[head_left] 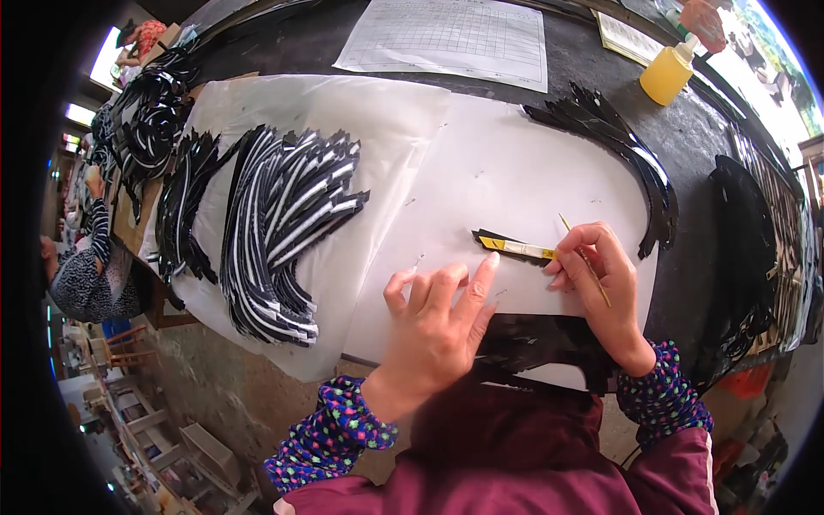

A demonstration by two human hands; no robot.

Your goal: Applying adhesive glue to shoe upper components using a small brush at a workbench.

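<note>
A short black strip (488, 236) with a yellow and white band along it lies on the white sheet (481, 154) in front of me. My left hand (442, 322) is open, its fingers spread, with the index fingertip at the strip's near edge. My right hand (598, 275) is closed on a thin yellowish stick (596, 279), which slants between the fingers. Those fingertips are at the strip's right end and cover it; whether they also pinch the strip I cannot tell. Dark pieces (541, 339) lie at the table's near edge, between my forearms.
At left, a bundle of black-and-white strips (283, 223) lies on a translucent sheet (403, 112), with more black strips (184, 206) beside it. Curved black strips (631, 159) lie at right. A yellow bottle (666, 75) and gridded paper (446, 39) stand farther back. Another person (86, 266) is at far left.
</note>
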